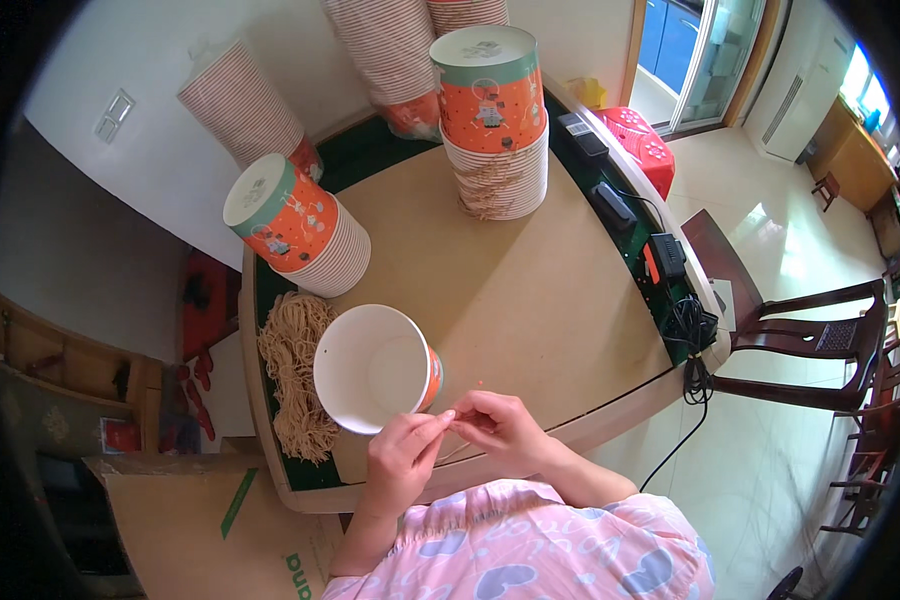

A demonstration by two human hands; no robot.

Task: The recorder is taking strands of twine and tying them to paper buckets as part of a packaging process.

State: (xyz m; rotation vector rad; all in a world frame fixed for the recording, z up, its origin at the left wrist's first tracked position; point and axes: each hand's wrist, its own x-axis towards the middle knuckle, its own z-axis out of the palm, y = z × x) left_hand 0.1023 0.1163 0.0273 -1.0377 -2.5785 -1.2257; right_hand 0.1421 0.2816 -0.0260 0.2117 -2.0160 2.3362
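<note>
My left hand (405,455) and my right hand (500,430) meet fingertip to fingertip over the table's near edge. Both are closed in a pinch on a thin tan string (457,451), a short length of which shows just below them; its ends are hidden by the fingers. Just beyond my left hand stands a white paper bucket (375,365), mouth up and hollow inside, with an orange printed outer wall. Left of it lies a loose bundle of tan strings (295,370).
Upside-down bucket stacks stand at the far left (300,225) and far middle (492,120), the latter with strings on its side. Wrapped bucket stacks (240,100) lean on the wall. Black adapters (667,257) and cables line the right rim. A chair (810,335) stands right, a cardboard box (190,520) lower left.
</note>
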